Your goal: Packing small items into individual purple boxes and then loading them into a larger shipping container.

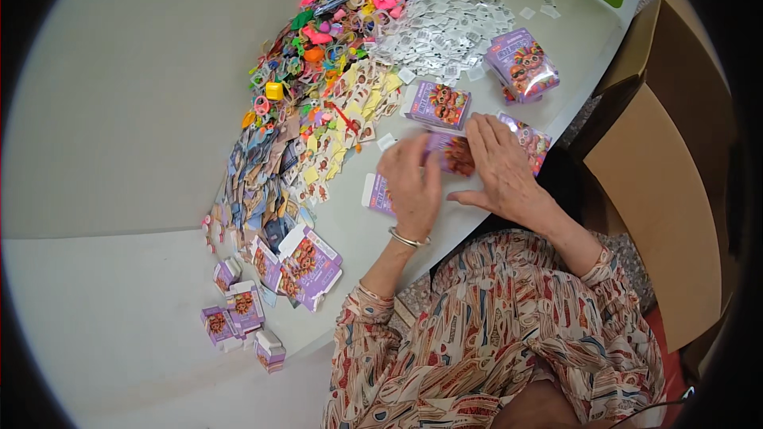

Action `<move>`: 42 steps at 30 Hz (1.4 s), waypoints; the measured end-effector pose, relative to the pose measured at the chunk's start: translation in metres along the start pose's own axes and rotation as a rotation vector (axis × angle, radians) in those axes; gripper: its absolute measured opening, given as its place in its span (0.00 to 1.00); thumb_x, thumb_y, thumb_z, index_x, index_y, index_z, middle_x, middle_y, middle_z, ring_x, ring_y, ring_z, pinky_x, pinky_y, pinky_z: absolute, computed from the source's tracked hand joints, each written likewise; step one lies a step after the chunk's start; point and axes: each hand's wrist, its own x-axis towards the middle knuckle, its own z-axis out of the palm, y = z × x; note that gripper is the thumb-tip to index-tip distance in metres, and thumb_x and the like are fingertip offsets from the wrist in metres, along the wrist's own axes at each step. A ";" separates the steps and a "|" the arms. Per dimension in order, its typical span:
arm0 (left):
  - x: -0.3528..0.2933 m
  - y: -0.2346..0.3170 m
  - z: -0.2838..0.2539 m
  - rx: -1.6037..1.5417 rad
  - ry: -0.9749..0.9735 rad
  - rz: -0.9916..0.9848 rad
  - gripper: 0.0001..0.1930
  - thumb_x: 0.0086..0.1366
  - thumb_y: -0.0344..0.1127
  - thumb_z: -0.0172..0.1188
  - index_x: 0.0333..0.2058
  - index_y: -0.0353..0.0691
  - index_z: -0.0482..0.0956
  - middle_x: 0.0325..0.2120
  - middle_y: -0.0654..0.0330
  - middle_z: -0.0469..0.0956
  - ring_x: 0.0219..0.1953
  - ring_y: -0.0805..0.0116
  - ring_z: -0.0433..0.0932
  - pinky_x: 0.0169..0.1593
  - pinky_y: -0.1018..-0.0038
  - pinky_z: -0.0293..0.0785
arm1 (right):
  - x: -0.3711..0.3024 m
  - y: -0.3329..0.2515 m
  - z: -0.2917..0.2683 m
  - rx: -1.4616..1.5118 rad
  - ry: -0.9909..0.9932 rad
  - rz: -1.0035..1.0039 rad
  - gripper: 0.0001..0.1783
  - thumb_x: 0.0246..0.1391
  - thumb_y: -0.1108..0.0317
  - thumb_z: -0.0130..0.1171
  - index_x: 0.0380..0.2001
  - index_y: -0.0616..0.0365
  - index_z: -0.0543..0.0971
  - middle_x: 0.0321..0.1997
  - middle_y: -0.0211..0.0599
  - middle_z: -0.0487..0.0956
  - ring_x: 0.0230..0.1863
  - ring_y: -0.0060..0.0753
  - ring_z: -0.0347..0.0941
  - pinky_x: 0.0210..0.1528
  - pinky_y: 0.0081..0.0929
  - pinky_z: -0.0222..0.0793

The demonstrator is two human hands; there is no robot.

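A purple printed cardboard box (457, 155) lies between my hands near the table's front edge. My right hand (505, 171) rests over its right end, fingers stretched out and thumb spread away. On the left side is my left hand (412, 187), a bracelet at its wrist; its fingers are smeared by motion, so its grip on the box is unclear. Partly under my left hand lies another purple box (378, 195) with a white flap. Just beyond stands a purple box (441, 105). Beside my right hand is one more purple box (531, 141), partly covered.
Colourful small toys (318, 40), white packets (445, 32), picture cards (350, 123) and folded papers (262, 167) form a long heap. Stacked boxes (523, 63) stand far right, flattened cartons (306, 266) and small boxes (244, 308) at left. A large open carton (660, 206) is at right.
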 end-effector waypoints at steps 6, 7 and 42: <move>-0.002 0.014 -0.012 -0.029 0.021 0.104 0.12 0.59 0.26 0.59 0.43 0.37 0.78 0.38 0.56 0.78 0.43 0.62 0.74 0.49 0.69 0.67 | 0.001 0.002 0.026 0.169 0.062 0.057 0.52 0.33 0.62 0.73 0.58 0.72 0.56 0.49 0.58 0.68 0.50 0.56 0.67 0.53 0.41 0.63; 0.000 0.003 -0.016 -0.126 0.078 0.084 0.12 0.59 0.26 0.58 0.42 0.36 0.79 0.38 0.56 0.78 0.43 0.61 0.75 0.47 0.70 0.69 | 0.003 0.004 0.024 0.205 0.053 0.091 0.50 0.35 0.62 0.72 0.58 0.72 0.56 0.48 0.57 0.68 0.50 0.56 0.67 0.53 0.40 0.64; 0.029 0.005 -0.042 -0.024 -0.195 0.119 0.07 0.50 0.26 0.62 0.31 0.38 0.82 0.44 0.55 0.71 0.47 0.53 0.67 0.51 0.63 0.63 | 0.003 -0.015 0.008 0.304 -0.081 0.072 0.45 0.35 0.67 0.70 0.57 0.64 0.59 0.45 0.50 0.67 0.46 0.53 0.67 0.48 0.41 0.65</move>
